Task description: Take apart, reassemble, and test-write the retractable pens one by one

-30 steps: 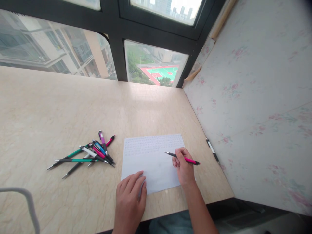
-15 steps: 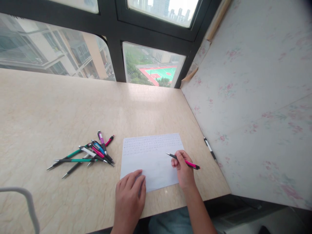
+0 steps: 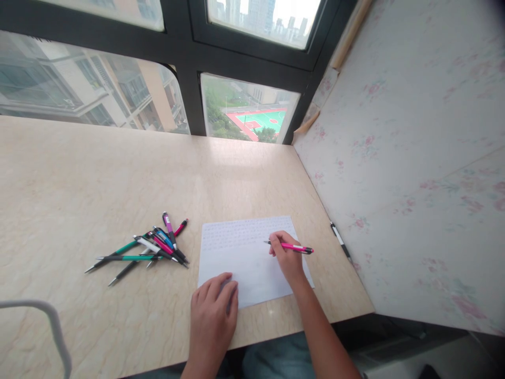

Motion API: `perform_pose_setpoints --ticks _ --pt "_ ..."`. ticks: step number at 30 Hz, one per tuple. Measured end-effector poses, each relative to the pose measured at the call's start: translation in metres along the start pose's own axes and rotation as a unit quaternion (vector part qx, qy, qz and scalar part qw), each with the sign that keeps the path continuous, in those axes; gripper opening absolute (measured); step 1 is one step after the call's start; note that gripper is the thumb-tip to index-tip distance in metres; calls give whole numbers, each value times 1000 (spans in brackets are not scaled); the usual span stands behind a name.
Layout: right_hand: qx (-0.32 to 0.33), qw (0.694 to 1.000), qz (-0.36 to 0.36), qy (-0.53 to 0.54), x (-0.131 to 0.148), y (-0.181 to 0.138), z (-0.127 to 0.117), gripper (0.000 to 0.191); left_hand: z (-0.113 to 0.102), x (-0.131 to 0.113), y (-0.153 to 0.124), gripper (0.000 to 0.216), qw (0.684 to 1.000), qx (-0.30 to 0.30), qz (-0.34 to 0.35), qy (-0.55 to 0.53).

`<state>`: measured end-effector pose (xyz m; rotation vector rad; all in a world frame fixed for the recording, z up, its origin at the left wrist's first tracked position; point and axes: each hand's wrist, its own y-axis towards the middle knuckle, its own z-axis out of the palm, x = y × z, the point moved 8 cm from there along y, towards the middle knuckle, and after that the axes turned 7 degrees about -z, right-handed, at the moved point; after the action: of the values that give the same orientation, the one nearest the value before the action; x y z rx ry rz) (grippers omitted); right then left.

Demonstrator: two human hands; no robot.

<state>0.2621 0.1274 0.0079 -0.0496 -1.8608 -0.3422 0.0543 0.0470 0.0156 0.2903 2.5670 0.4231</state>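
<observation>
Paper (image 3: 256,279) should slip less if the open left hand (image 3: 213,310) presses its near left corner while the right hand (image 3: 288,260), gripping the pink pen (image 3: 299,248), writes softly.

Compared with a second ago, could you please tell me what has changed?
The right hand moved left and up the paper, its pink pen turning closer to level in view. Nothing was grasped or released. The left hand and pen pile stayed put.
</observation>
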Motion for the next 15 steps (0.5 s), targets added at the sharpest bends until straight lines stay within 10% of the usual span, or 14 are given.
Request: perform_pose_setpoints --ticks 15 --pt "19 994 -53 -97 -6 8 17 33 1 1 1 13 1000 15 -26 2"
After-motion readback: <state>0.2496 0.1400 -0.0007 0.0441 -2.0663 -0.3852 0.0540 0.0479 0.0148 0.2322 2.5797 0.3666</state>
